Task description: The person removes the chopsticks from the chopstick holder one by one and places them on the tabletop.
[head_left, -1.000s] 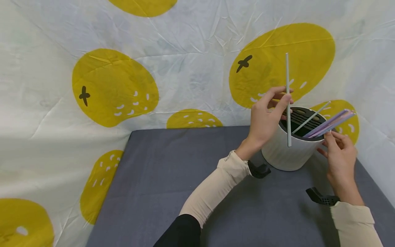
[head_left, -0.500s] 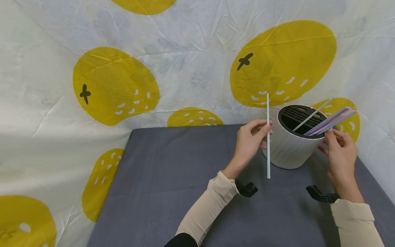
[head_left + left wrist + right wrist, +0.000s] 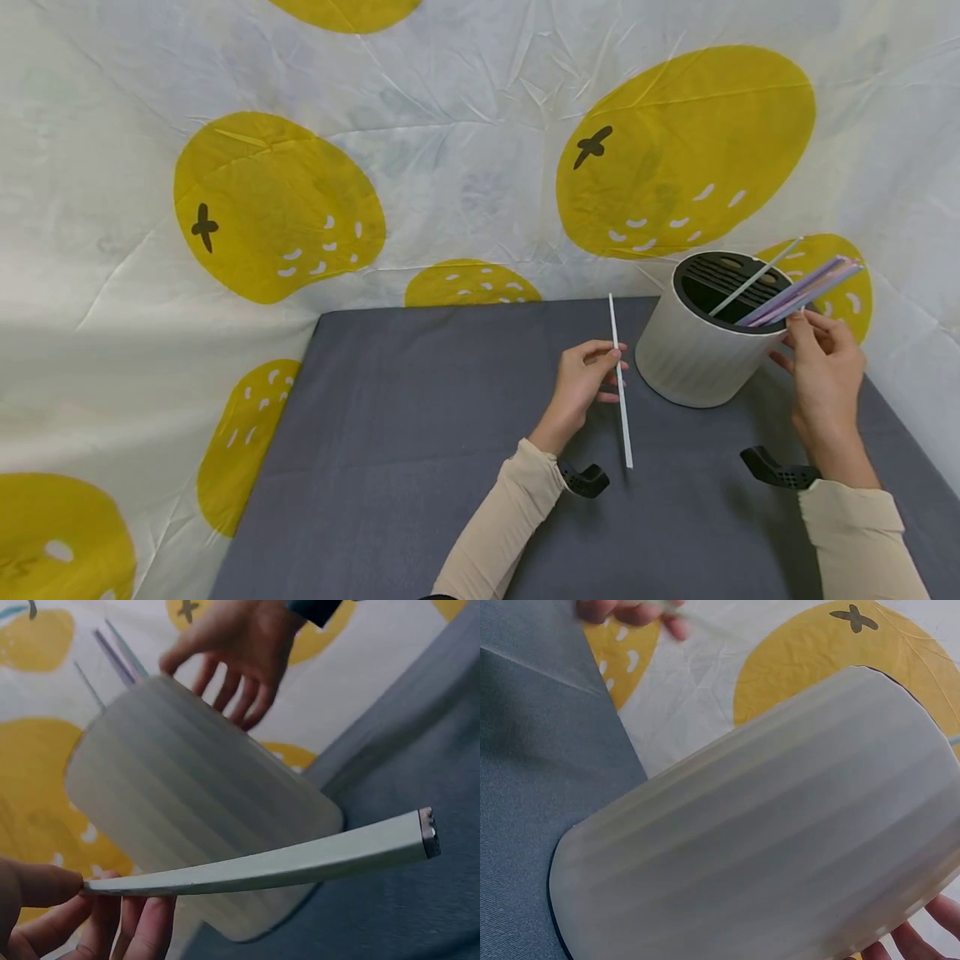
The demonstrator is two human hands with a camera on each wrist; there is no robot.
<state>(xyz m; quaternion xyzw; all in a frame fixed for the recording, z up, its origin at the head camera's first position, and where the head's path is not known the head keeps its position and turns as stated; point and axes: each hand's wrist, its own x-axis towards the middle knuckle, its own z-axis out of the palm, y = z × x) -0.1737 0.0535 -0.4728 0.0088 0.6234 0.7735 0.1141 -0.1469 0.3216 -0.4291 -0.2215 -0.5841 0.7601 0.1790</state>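
My left hand (image 3: 579, 382) pinches a slim pale green chopstick (image 3: 622, 408) between thumb and fingers, left of a ribbed off-white utensil holder (image 3: 693, 362). Close up in the left wrist view, that chopstick (image 3: 300, 859) has a squared, silver-capped end pointing away from the hand. On the holder's right side, my right hand (image 3: 828, 379) grips it with the thumb at the rim and the fingers along the outer wall. Out of the opening lean one pale green chopstick (image 3: 759, 275) and a bunch of purple and pink chopsticks (image 3: 806, 292). Their lower ends are hidden inside.
The holder has a black slotted top (image 3: 723, 271) and stands near the back right of the dark grey cloth-covered table (image 3: 420, 433). Behind it hangs a white sheet (image 3: 465, 183) printed with yellow shapes. Black wrist mounts (image 3: 585, 481) sit on both forearms.
My left hand has drawn the chopstick away from above the holder, leftward and down toward the table. My right hand stays at the holder's side.
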